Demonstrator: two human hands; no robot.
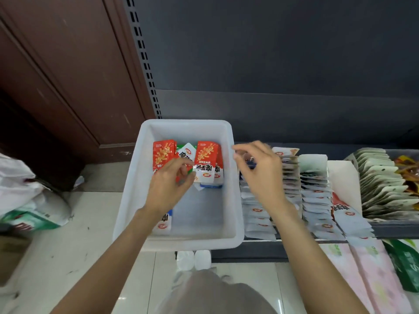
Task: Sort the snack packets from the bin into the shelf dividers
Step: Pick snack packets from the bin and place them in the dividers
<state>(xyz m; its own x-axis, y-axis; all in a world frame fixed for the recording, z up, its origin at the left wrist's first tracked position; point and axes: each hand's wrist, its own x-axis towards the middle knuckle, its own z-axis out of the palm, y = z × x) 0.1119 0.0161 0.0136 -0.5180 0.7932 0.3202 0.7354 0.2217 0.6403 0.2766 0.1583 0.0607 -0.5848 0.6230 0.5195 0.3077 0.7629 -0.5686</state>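
My left hand (169, 177) reaches into the white bin (235, 200), fingers curled over the snack packets at its far end; it touches the red-and-white packet (207, 163) at thumb and fingertips, though I cannot tell if it truly pinches it. A second red packet (163, 154) stands at the bin's far left, a white packet (187, 152) tilted between the 2 red ones, and a blue-edged packet (166, 223) lies partly under my left wrist near the bin's front wall. My right hand (258, 168) hovers just past the bin's right rim, above the shelf rows, its fingers loosely bent and apart, holding nothing that I can make out; the hand is blurred. On the shelf, rows of white packets (315, 189) stand filed between dividers, with a row of pale green-speckled packets (381, 184) farther right. Plastic bags (27, 196) sit on the tiled floor (90, 234) to the left.
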